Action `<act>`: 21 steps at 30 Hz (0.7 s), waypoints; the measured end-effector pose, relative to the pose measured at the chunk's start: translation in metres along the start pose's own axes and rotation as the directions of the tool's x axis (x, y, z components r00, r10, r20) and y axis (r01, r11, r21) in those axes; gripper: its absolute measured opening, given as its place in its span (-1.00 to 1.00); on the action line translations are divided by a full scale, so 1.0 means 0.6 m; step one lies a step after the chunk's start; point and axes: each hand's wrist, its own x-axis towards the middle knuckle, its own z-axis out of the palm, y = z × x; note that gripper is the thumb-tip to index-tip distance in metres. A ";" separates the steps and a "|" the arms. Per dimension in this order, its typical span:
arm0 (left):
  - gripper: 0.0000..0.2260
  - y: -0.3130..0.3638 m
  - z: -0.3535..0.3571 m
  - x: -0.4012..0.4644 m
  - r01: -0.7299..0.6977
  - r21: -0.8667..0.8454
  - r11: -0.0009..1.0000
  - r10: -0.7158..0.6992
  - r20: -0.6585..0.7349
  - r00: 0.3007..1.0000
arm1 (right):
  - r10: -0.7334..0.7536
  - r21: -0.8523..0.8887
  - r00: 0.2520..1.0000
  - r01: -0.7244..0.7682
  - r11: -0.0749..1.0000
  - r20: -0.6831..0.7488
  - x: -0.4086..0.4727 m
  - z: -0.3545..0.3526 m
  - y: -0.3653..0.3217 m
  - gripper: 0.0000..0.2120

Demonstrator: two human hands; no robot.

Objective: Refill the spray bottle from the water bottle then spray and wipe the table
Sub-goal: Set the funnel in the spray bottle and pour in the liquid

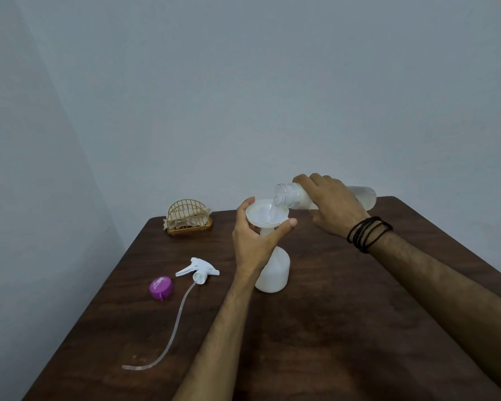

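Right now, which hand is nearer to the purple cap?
Left. The left hand holds the funnel, right of the cap; the right hand grips the water bottle, farther right.

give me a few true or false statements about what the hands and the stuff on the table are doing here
1. The right hand tips the water bottle over the funnel. True.
2. The left hand rests flat on the table. False: it holds the funnel on the spray bottle.
3. The spray head is screwed on the spray bottle. False: it lies on the table, left of it.
4. A purple cap lies beside the spray head. True.
5. The napkin holder stands at the table's far left. True.
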 end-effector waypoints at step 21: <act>-0.16 0.004 0.002 0.000 0.011 0.000 1.000 -0.011 -0.016 1.000 | -0.006 -0.077 1.000 0.004 0.997 -0.019 0.001 -0.011 0.012 -0.39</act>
